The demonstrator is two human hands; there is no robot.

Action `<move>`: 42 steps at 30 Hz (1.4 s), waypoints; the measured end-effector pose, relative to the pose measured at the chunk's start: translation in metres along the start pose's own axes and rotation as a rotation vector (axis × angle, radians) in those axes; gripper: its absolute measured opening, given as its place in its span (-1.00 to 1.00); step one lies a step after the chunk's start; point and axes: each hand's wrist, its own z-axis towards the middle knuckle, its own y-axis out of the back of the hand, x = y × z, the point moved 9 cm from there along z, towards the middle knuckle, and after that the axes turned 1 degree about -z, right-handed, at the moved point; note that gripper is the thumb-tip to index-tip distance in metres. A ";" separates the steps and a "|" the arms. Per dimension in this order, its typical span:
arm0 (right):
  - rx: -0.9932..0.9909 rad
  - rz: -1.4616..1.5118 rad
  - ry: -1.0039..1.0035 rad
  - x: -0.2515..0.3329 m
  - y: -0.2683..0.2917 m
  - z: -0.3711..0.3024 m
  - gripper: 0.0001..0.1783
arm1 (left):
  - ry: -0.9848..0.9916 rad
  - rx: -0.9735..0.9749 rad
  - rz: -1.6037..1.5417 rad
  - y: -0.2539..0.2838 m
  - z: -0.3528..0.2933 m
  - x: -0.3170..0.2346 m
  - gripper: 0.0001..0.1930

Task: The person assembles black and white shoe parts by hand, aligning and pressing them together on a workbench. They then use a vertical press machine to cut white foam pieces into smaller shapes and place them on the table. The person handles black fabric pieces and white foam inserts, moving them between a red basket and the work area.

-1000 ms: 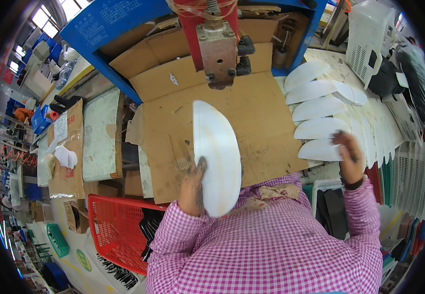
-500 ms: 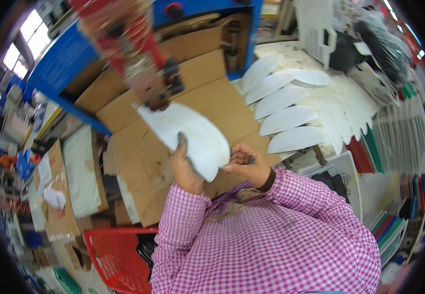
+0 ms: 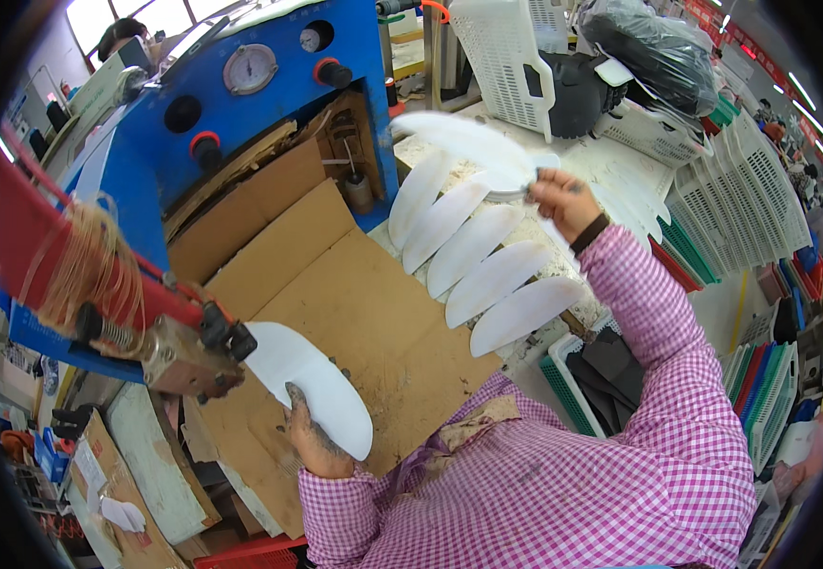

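My left hand (image 3: 318, 441) is closed on a white curved piece (image 3: 309, 379), thumb on top and fingers hidden beneath. The far end of that piece reaches the metal head (image 3: 193, 358) of a red-armed machine. Out to the far right, my right hand (image 3: 565, 204) pinches the end of a white half-moon piece (image 3: 463, 140), raised over the worktop and slightly blurred. Below it, several similar white half-moon pieces (image 3: 473, 248) lie fanned in a row. Part of a small stack shows under the raised piece.
A blue machine cabinet (image 3: 269, 71) with gauges and knobs stands behind brown cardboard (image 3: 373, 294) covering the work area. White baskets (image 3: 501, 57) and a black plastic bag (image 3: 653, 47) sit at the far right. Near my right arm is a crate with dark sheets (image 3: 606, 375).
My right hand has left the piece in my left hand and swung far right, now lifting another white piece. The view has turned right; my left hand still grips its piece at the machine head.
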 end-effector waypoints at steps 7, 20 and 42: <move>-0.215 -0.022 -0.019 -0.022 0.069 0.098 -0.72 | 0.026 -0.049 0.084 -0.003 0.008 0.010 -0.58; -0.181 -0.957 -0.184 -0.041 0.059 0.095 -0.44 | 0.043 0.025 -0.026 -0.002 -0.008 -0.003 -0.59; 0.118 -0.737 0.151 -0.021 0.022 0.021 -0.79 | 0.157 0.118 -0.043 0.042 -0.019 -0.007 -0.45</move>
